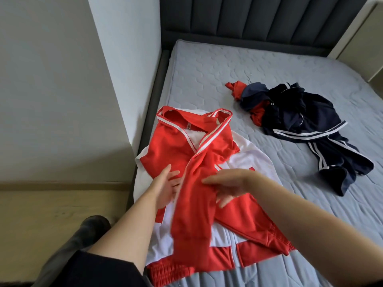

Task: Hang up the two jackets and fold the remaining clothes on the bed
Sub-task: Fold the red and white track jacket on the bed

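Filling the view, a grey quilted mattress (pixel 238 65) is carrying a red-and-white track jacket (pixel 207 146) at its left edge and navy striped clothes (pixel 310 121) mid-bed. Left hand (pixel 165 183) and right hand (pixel 230 185), fingers straight, are pressing the jacket's red sleeve (pixel 192 204).

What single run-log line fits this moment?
left hand: open, on red jacket | right hand: open, over sleeve | navy clothes: unfolded on bed
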